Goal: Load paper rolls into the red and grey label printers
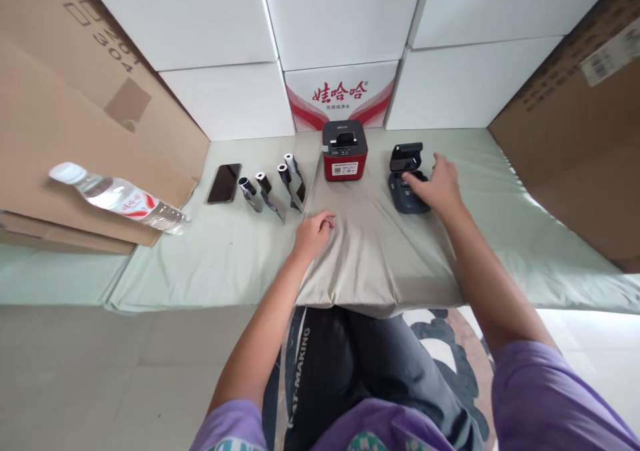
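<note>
On the right, a small dark label printer [410, 198] sits on the cloth with its lid [406, 156] raised. My right hand [443, 184] is at its right side, thumb reaching over the front body and fingers spread apart, not wrapped around it. Whether the thumb presses on the printer I cannot tell. My left hand [313, 234] rests on the cloth with its fingers loosely curled and nothing visible in them. Nearest to it, several small paper rolls [263, 182] stand in a row with strips trailing. A red and black receipt printer [345, 150] stands between my hands, farther back.
A dark phone [224, 183] lies left of the rolls. A water bottle [123, 196] lies near a large cardboard box [95, 104]. White boxes [340, 18] form a wall behind, and another cardboard box [580, 144] stands right. The cloth-covered surface [200, 264] ends at my lap.
</note>
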A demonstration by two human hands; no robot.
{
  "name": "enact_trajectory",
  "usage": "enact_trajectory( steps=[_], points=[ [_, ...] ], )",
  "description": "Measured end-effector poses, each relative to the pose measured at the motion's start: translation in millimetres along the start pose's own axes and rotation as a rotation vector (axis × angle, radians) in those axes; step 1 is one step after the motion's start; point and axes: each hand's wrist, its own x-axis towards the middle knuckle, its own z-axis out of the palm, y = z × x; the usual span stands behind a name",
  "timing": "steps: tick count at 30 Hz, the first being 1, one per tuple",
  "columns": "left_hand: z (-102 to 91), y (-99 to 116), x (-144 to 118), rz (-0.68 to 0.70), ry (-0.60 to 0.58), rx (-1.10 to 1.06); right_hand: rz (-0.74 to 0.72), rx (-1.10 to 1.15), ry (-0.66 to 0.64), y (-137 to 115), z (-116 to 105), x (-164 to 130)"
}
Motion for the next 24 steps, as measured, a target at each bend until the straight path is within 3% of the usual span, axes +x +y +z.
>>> enact_trajectory(
  steps=[3, 8, 17, 20, 24],
  points=[
    [0.0, -1.8, -0.2, 0.005, 0.009, -0.029, 0.059, -0.098, -0.137, 5.9, 14.1, -20.1],
    [-1.5, -2.1, 0.1, -0.005, 0.008, -0.015, 0.022, -0.129, -0.139, -6.0, 17.1, -39.7],
    [-3.8, -2.2, -8.6, 0.06, 0.045, 0.006, 0.012, -0.05, -0.119, -2.0, 13.1, -41.5],
    [-14.2, -7.1, -13.5, 0.087, 0.184, -0.016, 0.041, 0.058, -0.054, 11.8, 19.8, -33.8],
    [-56.9, -16.4, 1.1, 0.023, 0.563, 0.001, 0.068, 0.23, 0.096, 36.7, 32.2, -16.3]
  ],
)
